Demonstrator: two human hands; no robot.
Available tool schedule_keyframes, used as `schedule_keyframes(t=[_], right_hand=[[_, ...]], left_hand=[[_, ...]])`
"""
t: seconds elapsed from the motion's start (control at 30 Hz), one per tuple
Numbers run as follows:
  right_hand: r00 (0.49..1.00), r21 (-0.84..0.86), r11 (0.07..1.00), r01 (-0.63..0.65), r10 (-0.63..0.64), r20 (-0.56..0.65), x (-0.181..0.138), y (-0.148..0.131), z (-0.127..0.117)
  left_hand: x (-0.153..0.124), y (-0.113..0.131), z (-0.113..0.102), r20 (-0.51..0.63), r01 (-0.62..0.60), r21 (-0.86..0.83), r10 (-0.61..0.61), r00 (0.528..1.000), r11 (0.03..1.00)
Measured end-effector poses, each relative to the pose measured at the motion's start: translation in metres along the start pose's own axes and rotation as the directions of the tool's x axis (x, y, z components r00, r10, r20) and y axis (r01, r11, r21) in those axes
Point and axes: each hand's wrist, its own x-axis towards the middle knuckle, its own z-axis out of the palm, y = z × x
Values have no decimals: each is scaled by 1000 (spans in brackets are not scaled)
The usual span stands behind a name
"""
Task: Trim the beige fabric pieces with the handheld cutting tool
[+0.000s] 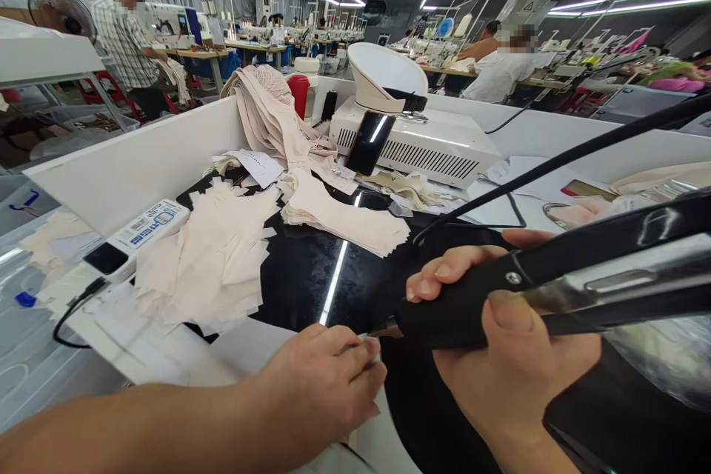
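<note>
My right hand is wrapped round a black tool handle whose cable runs up and right; its tip points left toward my other hand. My left hand rests low in the view with its fingers curled and pinched at the tool's tip, on something small that I cannot make out. Both hands sit over a glossy black work surface. A heap of beige fabric pieces lies left of the hands, and a stack of beige cut fabric lies just beyond them.
A white machine with a domed top stands at the back, a black phone leaning on it. A white power strip lies at the left. Draped beige cloth hangs over the white partition. People work at tables behind.
</note>
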Motion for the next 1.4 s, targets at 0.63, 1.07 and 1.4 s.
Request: schedule_keyframes(t=[0.63, 1.07, 1.4], right_hand=[[996, -142, 986, -86, 79, -49, -7, -49, -43], [999, -30, 999, -9, 8, -39, -8, -32, -35], [999, -15, 1000, -26, 26, -29, -12, -31, -33]], left_hand=[[1, -19, -20, -49, -72, -75, 69, 996, 995], [8, -23, -3, 6, -142, -89, 143, 990, 986], [7, -22, -3, -53, -137, -104, 132, 990, 985]])
